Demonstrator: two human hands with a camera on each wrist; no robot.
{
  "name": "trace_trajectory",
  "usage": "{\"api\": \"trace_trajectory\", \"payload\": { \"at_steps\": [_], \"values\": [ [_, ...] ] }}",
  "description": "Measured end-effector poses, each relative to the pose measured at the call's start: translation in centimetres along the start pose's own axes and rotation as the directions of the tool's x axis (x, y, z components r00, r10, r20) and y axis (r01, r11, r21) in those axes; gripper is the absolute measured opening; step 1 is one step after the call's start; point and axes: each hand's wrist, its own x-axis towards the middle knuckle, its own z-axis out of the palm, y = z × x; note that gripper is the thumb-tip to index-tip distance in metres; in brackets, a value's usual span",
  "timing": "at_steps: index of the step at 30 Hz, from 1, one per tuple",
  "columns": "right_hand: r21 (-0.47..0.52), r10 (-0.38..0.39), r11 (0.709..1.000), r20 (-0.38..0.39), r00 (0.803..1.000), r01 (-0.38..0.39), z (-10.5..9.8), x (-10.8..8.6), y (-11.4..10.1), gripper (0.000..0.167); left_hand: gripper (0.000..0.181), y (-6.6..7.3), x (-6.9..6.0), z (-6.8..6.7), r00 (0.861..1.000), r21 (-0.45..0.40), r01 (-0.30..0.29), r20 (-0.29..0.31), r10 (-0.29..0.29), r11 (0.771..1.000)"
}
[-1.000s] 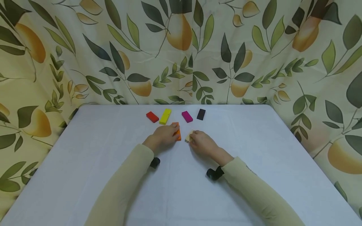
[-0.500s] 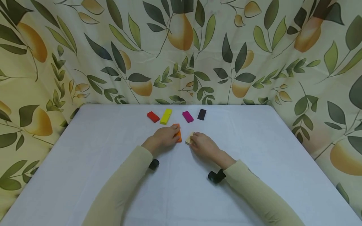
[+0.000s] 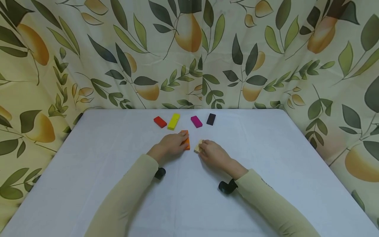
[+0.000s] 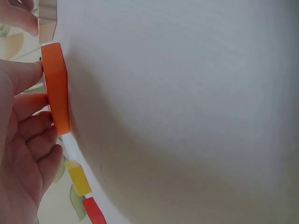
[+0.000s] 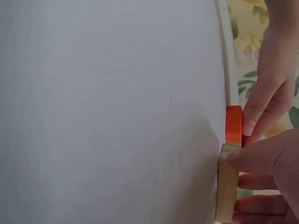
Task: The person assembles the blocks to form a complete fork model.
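White tabletop (image 3: pixel 189 204), left hand (image 3: pixel 172 143) gripping orange block (image 4: pixel 57 93), right hand (image 3: pixel 214 153) gripping wooden block (image 5: pixel 227 186)

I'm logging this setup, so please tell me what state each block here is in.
Orange block, gripped by the left hand
Wooden block, gripped by the right hand, apart from the orange block
Red block, lying flat on the table, untouched
Yellow block, lying flat, untouched
Magenta block, lying flat, untouched
Black block, lying flat, untouched

Orange block (image 4: pixel 57 91) | wooden block (image 5: pixel 227 186) | both slightly farther from magenta block (image 3: pixel 196 121)
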Motion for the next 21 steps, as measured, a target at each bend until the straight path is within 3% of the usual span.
{"api": "trace_trajectory", "payload": {
  "at_steps": [21],
  "values": [
    [-0.015, -0.052, 0.999, -0.027, 0.998, 0.052, 0.13, -0.84, -0.46, 0.031, 0.057, 0.26, -0.81, 0.52, 0.999, -0.001, -0.03, -0.02, 0.03, 1.0]
  ]
}}
